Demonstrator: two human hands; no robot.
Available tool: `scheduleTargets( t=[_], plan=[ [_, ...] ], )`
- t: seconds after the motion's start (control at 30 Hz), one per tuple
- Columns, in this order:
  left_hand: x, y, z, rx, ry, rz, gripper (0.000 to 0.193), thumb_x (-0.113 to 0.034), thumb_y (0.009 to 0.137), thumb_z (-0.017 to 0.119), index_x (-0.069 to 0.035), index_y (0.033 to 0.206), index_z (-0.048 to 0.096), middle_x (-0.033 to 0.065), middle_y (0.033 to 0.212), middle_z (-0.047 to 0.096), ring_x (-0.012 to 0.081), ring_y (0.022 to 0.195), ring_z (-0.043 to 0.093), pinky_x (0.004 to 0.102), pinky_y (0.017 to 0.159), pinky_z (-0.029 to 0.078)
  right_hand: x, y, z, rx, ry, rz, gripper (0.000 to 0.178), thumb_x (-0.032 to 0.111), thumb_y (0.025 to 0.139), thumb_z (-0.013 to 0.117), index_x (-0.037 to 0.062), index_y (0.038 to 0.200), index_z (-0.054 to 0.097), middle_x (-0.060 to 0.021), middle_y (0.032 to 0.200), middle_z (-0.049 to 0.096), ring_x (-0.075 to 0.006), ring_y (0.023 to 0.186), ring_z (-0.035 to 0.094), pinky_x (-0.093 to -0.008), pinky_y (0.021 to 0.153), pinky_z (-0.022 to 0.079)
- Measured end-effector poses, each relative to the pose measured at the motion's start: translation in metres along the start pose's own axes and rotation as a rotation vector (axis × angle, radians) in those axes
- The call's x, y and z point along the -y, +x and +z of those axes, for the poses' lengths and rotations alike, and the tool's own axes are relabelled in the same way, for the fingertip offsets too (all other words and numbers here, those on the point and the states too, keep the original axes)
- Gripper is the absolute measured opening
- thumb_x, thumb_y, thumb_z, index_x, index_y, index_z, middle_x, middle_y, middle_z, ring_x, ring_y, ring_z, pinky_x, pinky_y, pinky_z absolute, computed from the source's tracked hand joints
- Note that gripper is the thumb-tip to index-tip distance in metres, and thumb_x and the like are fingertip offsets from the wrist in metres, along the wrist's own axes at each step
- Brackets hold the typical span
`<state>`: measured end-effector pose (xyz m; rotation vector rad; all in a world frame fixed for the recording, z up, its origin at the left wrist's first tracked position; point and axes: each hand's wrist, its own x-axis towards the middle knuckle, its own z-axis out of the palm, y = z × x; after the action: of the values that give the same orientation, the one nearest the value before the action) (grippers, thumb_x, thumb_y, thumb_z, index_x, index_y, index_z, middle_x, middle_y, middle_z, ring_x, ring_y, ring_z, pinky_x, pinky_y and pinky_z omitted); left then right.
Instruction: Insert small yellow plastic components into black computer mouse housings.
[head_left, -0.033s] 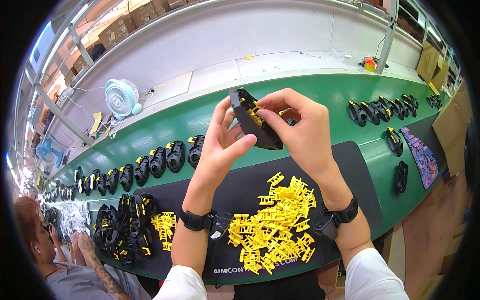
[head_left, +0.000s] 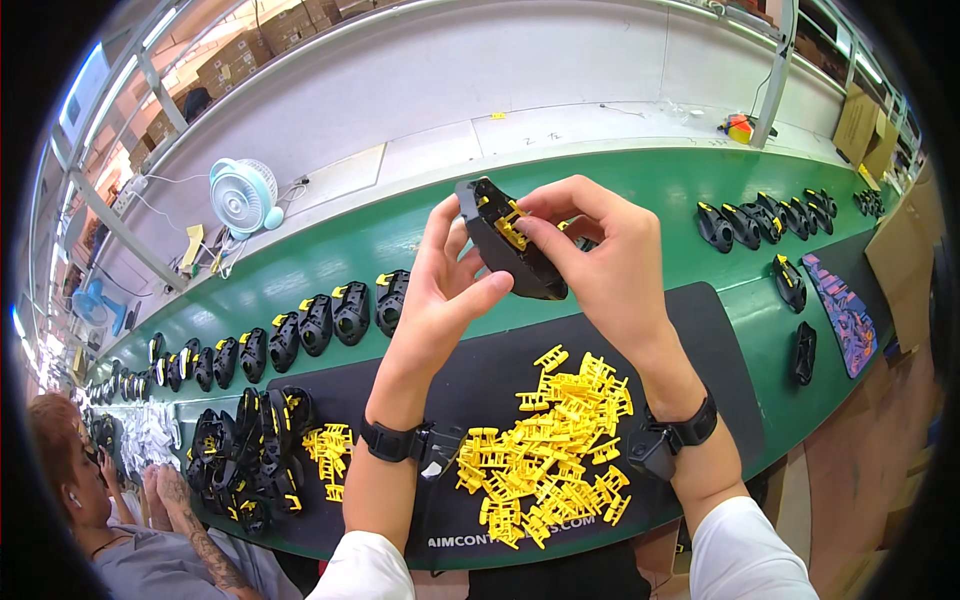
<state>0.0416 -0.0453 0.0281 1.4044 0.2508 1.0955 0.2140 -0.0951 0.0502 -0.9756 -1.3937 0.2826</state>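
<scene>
My left hand (head_left: 442, 275) grips a black plastic shell (head_left: 508, 254) from its left side, holding it tilted above the bench with the hollow side showing. A small yellow plastic clip (head_left: 513, 230) sits in the hollow. My right hand (head_left: 590, 235) is closed with thumb and forefinger pinching that clip; their tips hide part of it. Below my hands, a heap of loose yellow clips (head_left: 550, 440) lies on a black mat (head_left: 690, 340). A smaller group of yellow clips (head_left: 328, 455) is left of my left forearm.
Black shells (head_left: 285, 342) with yellow parts line the green bench (head_left: 640, 265) at left; more shells (head_left: 740, 225) stand at right. A pile of shells (head_left: 240, 450) lies on the mat's left. A fan (head_left: 240, 198) stands behind. A co-worker (head_left: 150, 545) sits at lower left.
The black shell has turned slightly in my hands, showing a little more of the yellow clip inside. Both hands keep nearly the same place and grip.
</scene>
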Motion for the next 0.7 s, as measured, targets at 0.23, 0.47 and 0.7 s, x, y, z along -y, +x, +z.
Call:
scheduleTargets(
  t=[0.23, 0.47, 0.7],
  plan=[
    [-0.005, -0.004, 0.001, 0.032, 0.095, 0.007, 0.086, -0.003, 0.083, 0.075, -0.007, 0.155, 0.028, 0.0139, 0.144, 0.047, 0.0239, 0.132, 0.051, 0.0412, 0.110, 0.045, -0.001, 0.000, 0.003, -0.080, -0.128, -0.181, 0.013, 0.000, 0.082, 0.077, 0.0047, 0.095, 0.076, -0.0071, 0.084, 0.073, -0.0169, 0.068, 0.069, -0.0268, 0.058, 0.051],
    [-0.004, -0.003, -0.003, 0.048, 0.054, -0.044, 0.086, -0.005, 0.087, 0.071, -0.003, 0.158, 0.022, 0.0148, 0.145, 0.048, 0.0261, 0.135, 0.050, 0.0429, 0.113, 0.042, -0.005, -0.002, 0.004, -0.069, -0.174, -0.260, 0.014, -0.001, 0.081, 0.078, 0.0036, 0.094, 0.075, -0.0078, 0.084, 0.069, -0.0183, 0.065, 0.066, -0.0278, 0.057, 0.051],
    [-0.018, -0.003, 0.002, -0.037, -0.020, -0.125, 0.085, -0.036, 0.090, 0.055, -0.010, 0.163, 0.020, 0.0144, 0.147, 0.050, 0.0268, 0.135, 0.054, 0.0441, 0.111, 0.047, -0.010, 0.000, 0.003, 0.102, 0.039, -0.070, 0.015, 0.003, 0.086, 0.075, 0.0034, 0.101, 0.072, -0.0041, 0.083, 0.066, -0.0136, 0.073, 0.064, -0.0271, 0.062, 0.050]
  ],
)
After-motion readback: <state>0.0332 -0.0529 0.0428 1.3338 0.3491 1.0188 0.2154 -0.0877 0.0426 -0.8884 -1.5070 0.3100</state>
